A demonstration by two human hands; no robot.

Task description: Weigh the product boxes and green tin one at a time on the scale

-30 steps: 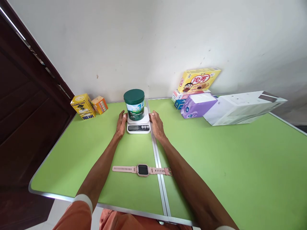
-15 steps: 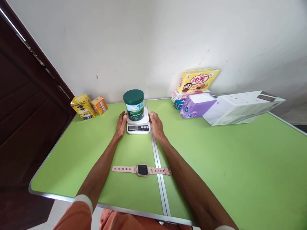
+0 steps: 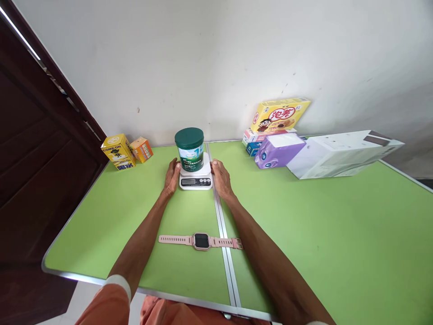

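A green-lidded can (image 3: pixel 190 149) stands on a small white kitchen scale (image 3: pixel 195 178) near the back middle of the green table (image 3: pixel 321 234). My left hand (image 3: pixel 172 177) lies flat against the scale's left side, fingers stretched out. On the other side my right hand (image 3: pixel 221 177) rests the same way, fingers extended along the scale's right edge. Neither hand wraps round anything. A pink wristwatch (image 3: pixel 200 240) lies flat between my forearms, closer to me.
Two yellow and orange boxes (image 3: pixel 118 150) sit at the back left. At the back right are a yellow snack box (image 3: pixel 280 114), a purple pack (image 3: pixel 279 150) and a long white box (image 3: pixel 341 153). A dark wooden door (image 3: pixel 34 149) stands to the left.
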